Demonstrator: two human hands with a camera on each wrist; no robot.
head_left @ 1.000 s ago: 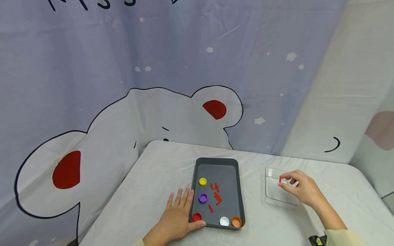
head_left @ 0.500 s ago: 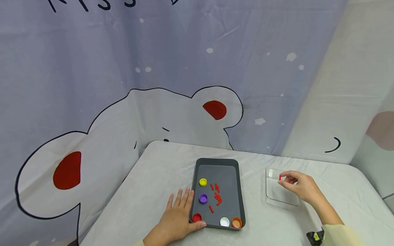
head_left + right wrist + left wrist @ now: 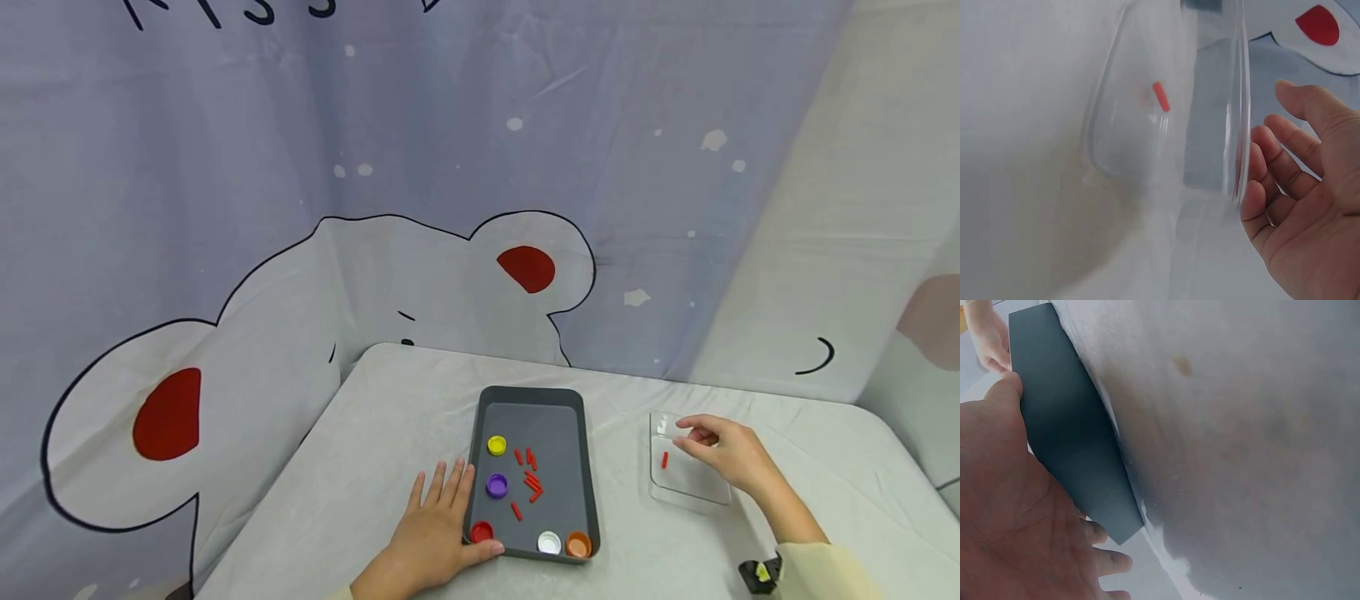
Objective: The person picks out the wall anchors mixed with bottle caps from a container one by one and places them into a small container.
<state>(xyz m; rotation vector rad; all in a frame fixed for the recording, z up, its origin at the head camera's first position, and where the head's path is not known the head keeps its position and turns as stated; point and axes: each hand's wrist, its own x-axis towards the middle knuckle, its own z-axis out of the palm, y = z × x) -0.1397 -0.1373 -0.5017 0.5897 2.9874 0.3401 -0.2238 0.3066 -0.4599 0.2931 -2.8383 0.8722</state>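
Observation:
My left hand (image 3: 429, 537) lies beside the dark grey tray (image 3: 531, 397), fingers straight along its left side and thumb at the near rim. In the left wrist view the thumb touches the edge of the tray (image 3: 1072, 412). Over the clear plastic box (image 3: 690, 496) hovers my right hand (image 3: 726, 452), thumb and fingers parted with nothing between them. One short red stick (image 3: 664, 460) lies inside the box, left of the fingertips. In the right wrist view, the same red stick (image 3: 1161, 97) shows through the box wall, and the bent fingers (image 3: 1279, 156) are right at the rim.
Inside the tray are several red sticks (image 3: 532, 481), a yellow cap (image 3: 497, 445), a purple cap (image 3: 497, 486), a red cap (image 3: 482, 532), a white cap (image 3: 549, 543) and an orange cap (image 3: 578, 545). A white cloth (image 3: 405, 400) covers the table. A printed curtain (image 3: 450, 125) stands behind.
My right hand has let go of the red stick it pinched, and the stick now lies in the clear box. My left hand stays at the tray.

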